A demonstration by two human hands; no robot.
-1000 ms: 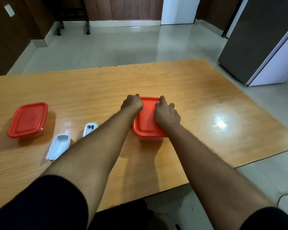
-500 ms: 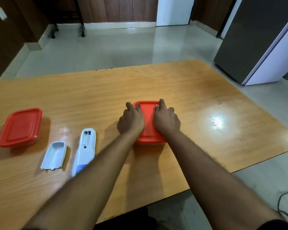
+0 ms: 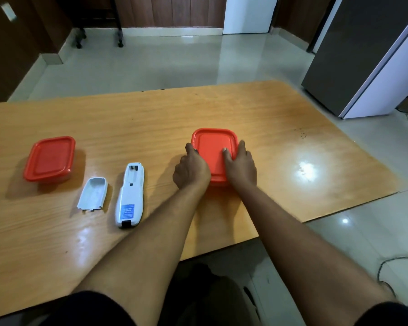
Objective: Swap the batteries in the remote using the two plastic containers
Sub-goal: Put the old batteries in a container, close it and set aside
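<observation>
Remote (image 3: 130, 196) lay face down on the surface (image 3: 151, 118), battery bay open, cover (image 3: 92, 194) beside it. Both hands gripped the right container (image 3: 212, 147): left hand (image 3: 190, 170), right hand (image 3: 240, 168), fingers apparently pressing its lid. Second container (image 3: 49, 158) sat far left.

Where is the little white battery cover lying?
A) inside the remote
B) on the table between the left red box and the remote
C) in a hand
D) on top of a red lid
B: the battery cover lies loose on the table, with the left red box on one side and the remote on the other.
</observation>
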